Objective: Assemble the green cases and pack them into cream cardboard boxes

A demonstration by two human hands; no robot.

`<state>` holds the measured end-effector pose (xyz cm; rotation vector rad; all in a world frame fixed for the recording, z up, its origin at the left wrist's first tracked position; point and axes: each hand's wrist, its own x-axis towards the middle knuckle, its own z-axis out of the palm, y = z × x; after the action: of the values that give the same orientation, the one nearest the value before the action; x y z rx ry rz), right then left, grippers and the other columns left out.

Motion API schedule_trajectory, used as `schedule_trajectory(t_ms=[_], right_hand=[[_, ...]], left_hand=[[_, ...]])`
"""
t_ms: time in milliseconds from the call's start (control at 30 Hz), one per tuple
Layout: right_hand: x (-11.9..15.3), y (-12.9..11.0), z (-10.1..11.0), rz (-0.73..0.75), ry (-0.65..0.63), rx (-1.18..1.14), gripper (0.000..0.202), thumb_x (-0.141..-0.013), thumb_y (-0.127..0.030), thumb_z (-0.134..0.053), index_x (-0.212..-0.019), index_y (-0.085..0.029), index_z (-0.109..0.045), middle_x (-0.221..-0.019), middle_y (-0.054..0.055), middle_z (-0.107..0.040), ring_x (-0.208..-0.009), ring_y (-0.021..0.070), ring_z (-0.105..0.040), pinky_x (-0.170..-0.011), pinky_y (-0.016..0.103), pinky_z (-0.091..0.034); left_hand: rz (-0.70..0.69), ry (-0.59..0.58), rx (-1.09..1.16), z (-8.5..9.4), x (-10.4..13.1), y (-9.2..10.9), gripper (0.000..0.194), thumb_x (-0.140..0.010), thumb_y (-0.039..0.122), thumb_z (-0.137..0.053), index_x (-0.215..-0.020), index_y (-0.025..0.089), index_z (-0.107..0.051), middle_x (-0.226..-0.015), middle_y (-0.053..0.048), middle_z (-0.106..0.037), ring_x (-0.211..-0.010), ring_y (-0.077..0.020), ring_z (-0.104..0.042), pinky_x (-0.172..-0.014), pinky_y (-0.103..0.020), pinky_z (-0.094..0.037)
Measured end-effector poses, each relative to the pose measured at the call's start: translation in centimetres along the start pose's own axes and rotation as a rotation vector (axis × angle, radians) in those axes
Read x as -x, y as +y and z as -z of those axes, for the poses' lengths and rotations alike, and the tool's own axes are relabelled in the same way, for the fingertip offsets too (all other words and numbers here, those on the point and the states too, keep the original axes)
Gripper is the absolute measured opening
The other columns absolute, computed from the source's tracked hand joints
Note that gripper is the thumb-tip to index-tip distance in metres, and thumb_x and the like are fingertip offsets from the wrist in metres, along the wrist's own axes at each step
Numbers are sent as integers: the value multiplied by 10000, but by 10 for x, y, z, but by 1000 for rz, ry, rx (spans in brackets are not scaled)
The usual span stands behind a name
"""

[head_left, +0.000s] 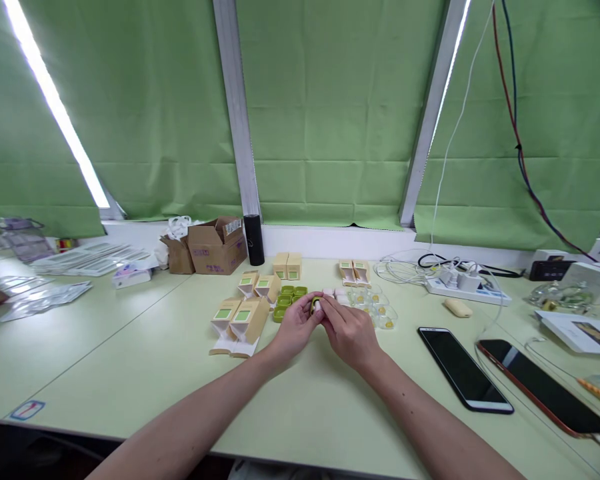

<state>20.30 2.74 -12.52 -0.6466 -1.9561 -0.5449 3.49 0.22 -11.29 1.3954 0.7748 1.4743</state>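
Over the middle of the table, my left hand (296, 325) has its fingers closed around a small olive-green container (314, 303). The fingers of my right hand (351, 328) meet it there, pinched on a small white piece (317, 306) at its opening; the fingers partly hide both. Just beyond my left hand stand several open green square containers (283, 301). Several pale pink-white pieces (341, 294) lie behind my right hand. Beside them is a clear plastic tray (384, 312) with rounded cups holding small yellowish bits.
Open cream cartons (247, 319) stand left of my hands, with closed cartons (287, 265) and more open ones (354, 272) farther back. Two phones (465, 370) lie to the right, near a power strip (467, 287). A cardboard box (217, 245) and black cylinder (253, 240) stand at the back.
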Motion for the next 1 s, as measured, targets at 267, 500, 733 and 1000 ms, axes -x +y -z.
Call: schedule_trajectory(t_ms=[267, 500, 733, 1000], right_hand=[[-2, -1, 2, 6, 9, 26, 298, -1073, -190, -553, -1302, -166, -742, -1264, 135, -806, -816, 210, -816, -680, 295, -623], [-2, -1, 2, 15, 23, 23, 289, -1072, -186, -549, -1283, -154, -743, -1252, 144, -809, -791, 209, -813, -651, 300, -613], [-2, 1, 1, 7, 24, 0, 284, -1068, -186, -572, -1299, -157, -735, -1265, 136, -806, -844, 211, -821, -701, 295, -623], [-1, 2, 3, -91, -24, -131, 386, -1056, -209, -536, -1432, -161, -611, -1158, 140, -823, -908, 248, -806, -729, 337, -631]], left_hand=[[11, 3, -4, 0, -1, 1, 555, -833, 503, -893, -1246, 169, -733, -1279, -157, -748, -1177, -282, -707, -1078, -422, -557], [12, -7, -3, -1, 0, 1, 556, -841, 515, -884, -1239, 162, -723, -1260, -160, -756, -1167, -279, -713, -1062, -408, -566], [2, 11, -35, 0, -1, -2, 590, -837, 526, -881, -1271, 165, -710, -1318, -165, -743, -1194, -280, -710, -1068, -407, -568], [36, 25, -8, -1, -1, -1, 665, -813, 514, -902, -1329, 152, -690, -1244, -159, -764, -1152, -278, -714, -978, -376, -602]])
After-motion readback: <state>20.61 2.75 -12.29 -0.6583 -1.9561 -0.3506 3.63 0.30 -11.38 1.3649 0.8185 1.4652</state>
